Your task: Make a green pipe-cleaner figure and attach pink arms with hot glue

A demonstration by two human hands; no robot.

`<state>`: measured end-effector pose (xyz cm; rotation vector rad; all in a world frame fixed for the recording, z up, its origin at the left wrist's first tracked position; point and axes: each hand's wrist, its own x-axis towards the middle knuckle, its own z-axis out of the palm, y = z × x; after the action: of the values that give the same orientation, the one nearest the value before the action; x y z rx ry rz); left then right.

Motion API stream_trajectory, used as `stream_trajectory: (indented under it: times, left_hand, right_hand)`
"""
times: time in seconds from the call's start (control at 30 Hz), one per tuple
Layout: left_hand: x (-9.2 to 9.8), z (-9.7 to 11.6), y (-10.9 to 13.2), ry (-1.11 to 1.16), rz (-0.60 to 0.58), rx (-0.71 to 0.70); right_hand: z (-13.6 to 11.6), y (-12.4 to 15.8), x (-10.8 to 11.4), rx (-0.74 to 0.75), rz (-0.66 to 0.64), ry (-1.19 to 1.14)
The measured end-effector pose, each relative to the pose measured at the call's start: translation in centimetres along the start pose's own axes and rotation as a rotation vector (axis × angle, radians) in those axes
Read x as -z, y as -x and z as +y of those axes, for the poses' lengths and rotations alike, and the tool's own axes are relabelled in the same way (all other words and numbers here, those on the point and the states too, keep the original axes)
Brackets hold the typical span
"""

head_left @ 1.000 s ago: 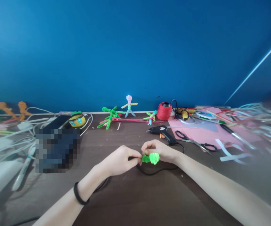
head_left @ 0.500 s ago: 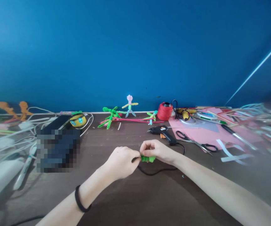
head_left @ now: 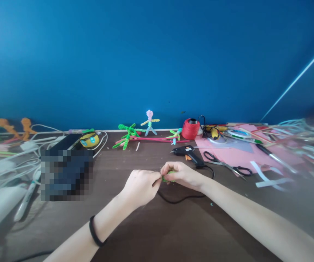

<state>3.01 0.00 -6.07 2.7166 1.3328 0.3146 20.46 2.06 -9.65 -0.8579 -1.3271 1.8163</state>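
Observation:
A small bright green pipe cleaner (head_left: pixel 164 179), coiled or bunched up, sits between my two hands above the table. My right hand (head_left: pixel 183 175) is closed around it, thumb and fingers pinching, and covers most of it. My left hand (head_left: pixel 142 187) is closed too, thumb and forefinger pressed together at the left end of the green piece. The two sets of fingertips touch or nearly touch. Just behind my right hand lies a black hot glue gun (head_left: pixel 192 154), its cord running under my hands.
Open-looped scissors (head_left: pixel 226 165) lie right of the glue gun, partly on pink paper (head_left: pixel 255 156). Pipe-cleaner figures, among them a green one (head_left: pixel 126 134), and a red spool (head_left: pixel 191 128) stand along the blue wall. White cables (head_left: pixel 34 160) and a yellow pouch (head_left: pixel 89 139) fill the left.
My fingers have shifted slightly to the left. Less of the green pipe cleaner shows below my right fingers than before.

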Motion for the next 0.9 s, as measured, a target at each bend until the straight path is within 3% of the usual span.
stream_trajectory:
  times: [0.27,0.57,0.9]
  left_hand:
    - [-0.3,-0.3,0.0,-0.058,0.020,-0.050]
    - [-0.4,-0.4,0.0,-0.122,-0.033,-0.047]
    - [-0.1,0.0,-0.1,-0.132,-0.075,-0.021]
  right_hand:
    - [-0.6,0.2,0.4,0.009,-0.052,0.326]
    - [-0.5,0.8,-0.2,0.310,0.031,0.978]
    - [-0.7,0.8,-0.8,0.420,-0.013,1.270]
